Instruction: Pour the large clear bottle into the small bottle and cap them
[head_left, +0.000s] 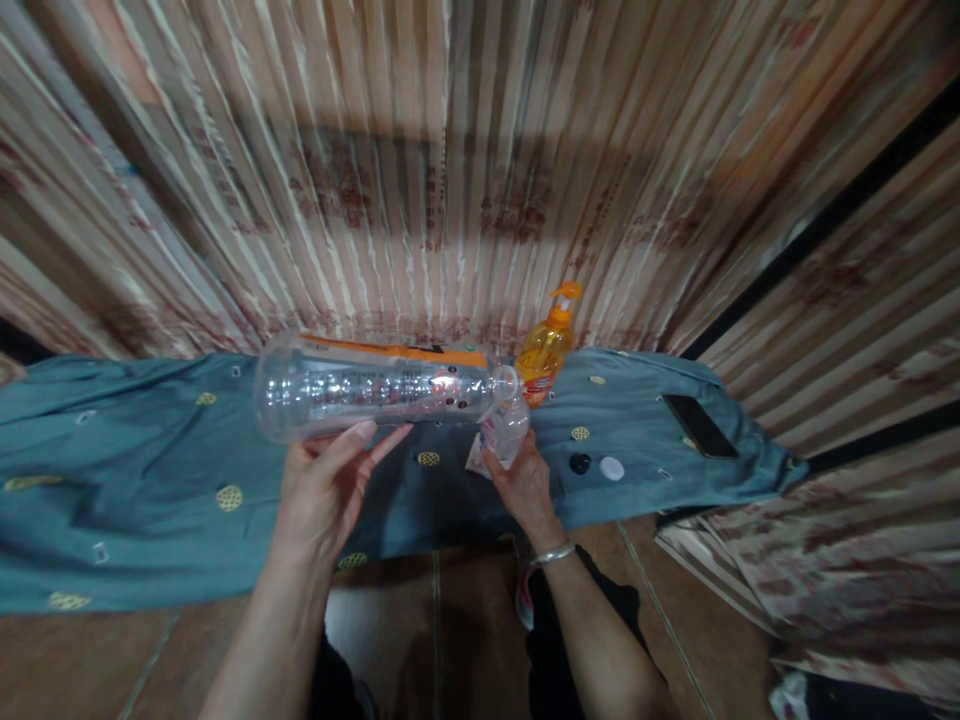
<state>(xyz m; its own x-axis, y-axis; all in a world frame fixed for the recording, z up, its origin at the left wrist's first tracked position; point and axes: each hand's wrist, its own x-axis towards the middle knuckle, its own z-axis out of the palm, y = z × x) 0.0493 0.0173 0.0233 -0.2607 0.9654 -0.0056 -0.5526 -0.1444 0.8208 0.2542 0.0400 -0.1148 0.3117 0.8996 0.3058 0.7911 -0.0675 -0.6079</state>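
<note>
A large clear plastic bottle (375, 393) with an orange-edged label lies sideways in the air over the cloth, its neck to the right. My left hand (326, 480) supports it from below, thumb and fingers against its side. Closed in my right hand (525, 485) is a small clear plastic bottle (510, 425) with some pink on it, held tilted at the big bottle's mouth. Whether the two mouths touch, I cannot tell. Just behind stands an orange pump bottle (545, 355). Something pale and flat (476, 457) shows beside my right fingers; its kind is unclear.
A blue-green cloth (172, 430) with yellow pineapple prints covers the narrow table. On it lie a black cap (580, 463), a white cap (612, 468) and a dark phone (699, 425). A pleated patterned curtain (450, 200) hangs behind, and tiled floor (435, 620) shows in front.
</note>
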